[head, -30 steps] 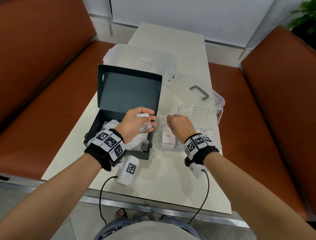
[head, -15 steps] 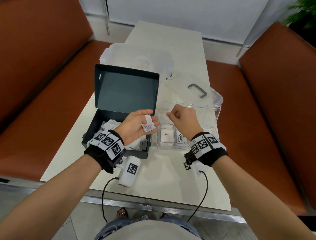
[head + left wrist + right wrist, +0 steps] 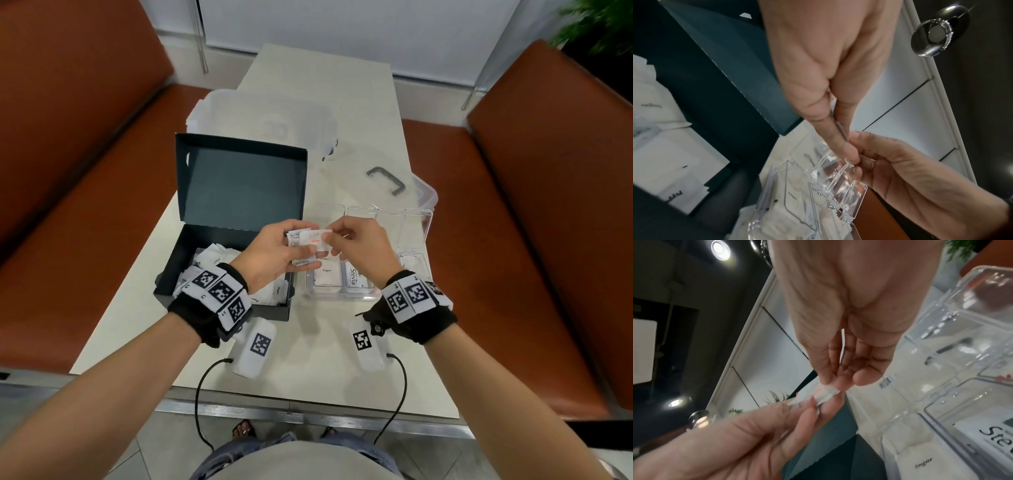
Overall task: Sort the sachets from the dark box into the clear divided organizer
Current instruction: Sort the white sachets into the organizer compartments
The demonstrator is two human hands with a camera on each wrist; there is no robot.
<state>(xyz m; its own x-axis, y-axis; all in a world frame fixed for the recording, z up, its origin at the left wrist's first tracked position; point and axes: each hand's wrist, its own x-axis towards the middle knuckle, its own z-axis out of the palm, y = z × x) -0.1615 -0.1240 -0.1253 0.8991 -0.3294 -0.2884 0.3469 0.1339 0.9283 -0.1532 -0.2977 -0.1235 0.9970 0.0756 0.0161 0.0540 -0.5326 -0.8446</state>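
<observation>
head: our left hand (image 3: 274, 253) holds a few sachets (image 3: 301, 240) between box (image 3: 219, 301) and organizer (image 3: 416, 219), right hand (image 3: 359, 248) pinches the top 1 | left wrist: fingers clamp sachet edge | right wrist: thumb and finger nip sachet corner

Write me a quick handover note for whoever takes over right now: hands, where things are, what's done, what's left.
Left hand holds a small stack of sachets; right hand pinches the top one, the Salt sachet, above the gap between both containers.
Dark box is open, with many sachets inside.
Clear organizer holds a Sugar sachet and a Stevia sachet in separate near compartments.
Left: place the Salt sachet, the stack, then the box's remainder.
</observation>
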